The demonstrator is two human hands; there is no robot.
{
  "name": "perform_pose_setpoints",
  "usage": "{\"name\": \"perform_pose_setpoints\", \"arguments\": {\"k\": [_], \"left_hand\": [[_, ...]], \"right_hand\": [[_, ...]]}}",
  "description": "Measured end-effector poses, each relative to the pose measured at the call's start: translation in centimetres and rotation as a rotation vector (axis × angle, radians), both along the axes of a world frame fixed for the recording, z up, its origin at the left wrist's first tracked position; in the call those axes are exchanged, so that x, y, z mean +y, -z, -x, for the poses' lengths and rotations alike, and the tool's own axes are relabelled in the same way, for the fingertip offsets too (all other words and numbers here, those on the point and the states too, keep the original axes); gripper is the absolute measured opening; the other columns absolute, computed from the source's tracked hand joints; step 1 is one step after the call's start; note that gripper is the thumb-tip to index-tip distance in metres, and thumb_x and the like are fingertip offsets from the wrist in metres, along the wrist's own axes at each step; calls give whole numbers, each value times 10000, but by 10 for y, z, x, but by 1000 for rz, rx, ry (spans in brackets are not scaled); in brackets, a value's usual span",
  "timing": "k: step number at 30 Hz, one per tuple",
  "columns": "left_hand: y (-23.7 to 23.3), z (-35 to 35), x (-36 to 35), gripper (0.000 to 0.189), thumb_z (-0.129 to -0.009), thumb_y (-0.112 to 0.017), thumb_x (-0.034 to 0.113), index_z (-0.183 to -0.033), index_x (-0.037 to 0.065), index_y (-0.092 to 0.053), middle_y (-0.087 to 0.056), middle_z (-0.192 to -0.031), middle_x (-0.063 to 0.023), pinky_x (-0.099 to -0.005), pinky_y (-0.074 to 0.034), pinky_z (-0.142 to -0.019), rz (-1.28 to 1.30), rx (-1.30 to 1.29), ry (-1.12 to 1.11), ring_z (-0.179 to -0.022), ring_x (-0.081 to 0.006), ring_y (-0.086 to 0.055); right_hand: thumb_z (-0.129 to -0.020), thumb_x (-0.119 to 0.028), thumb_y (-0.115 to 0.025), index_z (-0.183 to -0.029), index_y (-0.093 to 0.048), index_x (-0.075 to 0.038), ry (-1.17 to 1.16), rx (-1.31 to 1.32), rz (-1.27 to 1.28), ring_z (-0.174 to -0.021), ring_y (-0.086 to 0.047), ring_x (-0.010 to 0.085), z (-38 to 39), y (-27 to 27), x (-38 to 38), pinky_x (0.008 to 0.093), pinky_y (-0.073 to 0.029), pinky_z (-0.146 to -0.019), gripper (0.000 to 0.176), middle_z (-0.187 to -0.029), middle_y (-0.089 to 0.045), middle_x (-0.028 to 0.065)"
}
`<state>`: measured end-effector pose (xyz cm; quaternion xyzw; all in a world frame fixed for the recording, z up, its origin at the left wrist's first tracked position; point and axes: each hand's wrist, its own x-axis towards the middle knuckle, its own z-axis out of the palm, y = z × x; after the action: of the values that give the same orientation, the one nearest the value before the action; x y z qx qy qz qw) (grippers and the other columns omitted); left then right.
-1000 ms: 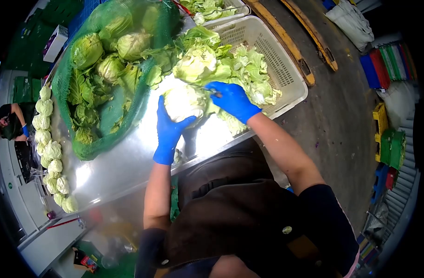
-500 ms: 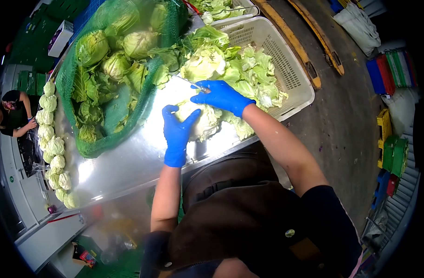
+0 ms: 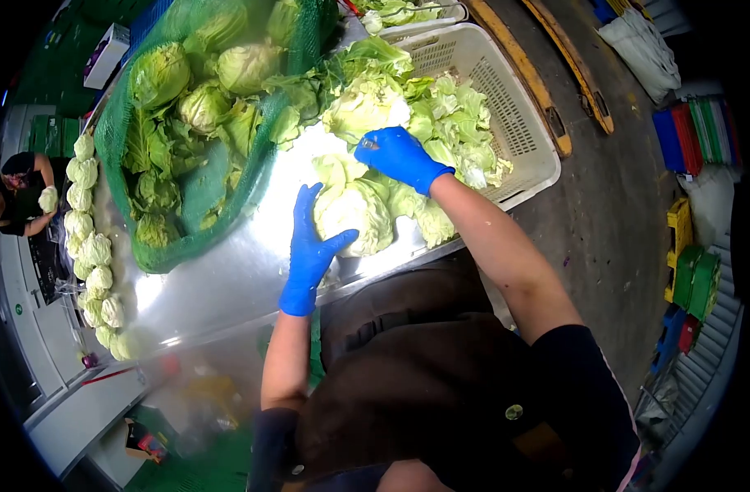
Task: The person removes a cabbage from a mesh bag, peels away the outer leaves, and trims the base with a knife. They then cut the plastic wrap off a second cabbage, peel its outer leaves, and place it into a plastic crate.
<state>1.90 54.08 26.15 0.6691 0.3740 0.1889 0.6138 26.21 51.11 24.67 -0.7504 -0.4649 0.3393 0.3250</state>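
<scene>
A pale green cabbage (image 3: 354, 217) with loosened outer leaves lies on the metal table (image 3: 227, 287) near its front edge. My left hand (image 3: 312, 246), in a blue glove, rests against the cabbage's left side with thumb and fingers spread. Beyond the cabbage, my right hand (image 3: 404, 157) is closed around the knife (image 3: 369, 145), of which only a small part shows. Loose leaves (image 3: 367, 107) lie just past my right hand and spill into a pale crate (image 3: 527, 135).
A green net bag (image 3: 190, 250) of cabbages lies to the left. Trimmed cabbages (image 3: 96, 250) line the table's far left edge. Beyond them a co-worker (image 3: 27, 193) holds a cabbage. Yellow forks (image 3: 522, 66) lie on the floor past the crate.
My left hand has opened wider at the cabbage's side, and the cabbage has turned. The knife blade no longer shows past my right hand. The co-worker now holds a cabbage.
</scene>
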Motion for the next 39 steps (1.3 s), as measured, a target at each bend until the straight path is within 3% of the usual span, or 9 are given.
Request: {"name": "perform_pose_setpoints", "arguments": {"k": [8,14,17,20,23,25,31,35,39], "left_hand": [[-10,34,-2,948,-640,-860,232,-1443,108,-372,-403,-1423,-184,-426,-360,-1085,2,216,67,-1297,-296,-430],[-30,-32,-13,1032,-572,-891,387,-1392,28,-378,-297,-1470,-297,-444,-368,-1070,-521,472,96,-1312,-402,-396],[-7,-14,-7,986,-576,-888,385,-1363,35,-409,-351,-1419,-272,-447,-385,-1050,-512,369,109,-1267,-405,-427],[-2,0,4,764,-702,-842,308,-1297,29,-451,-462,-1249,-166,-403,-413,-1014,-352,155,86,-1197,-312,-481],[-5,5,6,615,-789,-786,193,-1289,32,-467,-501,-1238,-128,-361,-419,-1000,-121,122,64,-1157,-249,-521],[-1,6,9,606,-786,-789,169,-1287,39,-472,-527,-1214,-110,-348,-432,-986,-90,94,57,-1137,-224,-535],[11,9,8,624,-756,-805,117,-1286,70,-479,-572,-1160,-95,-313,-505,-908,212,12,-61,-1080,-189,-577],[3,15,13,630,-732,-745,7,-1299,88,-483,-566,-1164,-84,-321,-505,-920,254,2,-38,-1090,-191,-571],[11,26,19,633,-746,-701,16,-1333,79,-472,-555,-1215,-95,-342,-498,-945,301,-72,-63,-1102,-204,-571]], "right_hand": [[-826,-340,-596,-807,-672,-63,199,-126,-8,-755,-629,404,2,-9,-38,465,-500,-673,288,-803,-651,204],[-843,-307,-610,-792,-653,-75,294,-198,-192,-735,-627,410,34,-8,-51,476,-498,-642,241,-773,-645,199],[-862,-311,-609,-830,-655,-91,361,-283,-175,-715,-644,380,-12,12,-67,459,-506,-629,227,-783,-658,186],[-856,-349,-669,-1120,-633,-104,497,-401,-133,-678,-655,356,-42,12,-93,444,-506,-589,361,-742,-671,155],[-796,-388,-763,-1435,-442,-189,296,-145,10,-507,-502,194,16,-29,-95,352,-464,-540,742,-571,-520,56],[-773,-441,-771,-1450,-428,-217,62,29,0,-535,-545,210,54,-32,-96,345,-488,-588,791,-594,-545,65],[-831,-374,-701,-1260,-626,-187,46,-7,-156,-670,-675,280,79,-9,-83,381,-533,-661,474,-686,-656,118],[-821,-303,-617,-917,-696,-131,150,-152,-171,-699,-652,374,52,22,-85,456,-531,-636,212,-712,-654,172],[-820,-303,-606,-895,-672,-92,242,-131,-114,-748,-643,400,56,36,-78,477,-520,-672,234,-766,-662,186]]}}
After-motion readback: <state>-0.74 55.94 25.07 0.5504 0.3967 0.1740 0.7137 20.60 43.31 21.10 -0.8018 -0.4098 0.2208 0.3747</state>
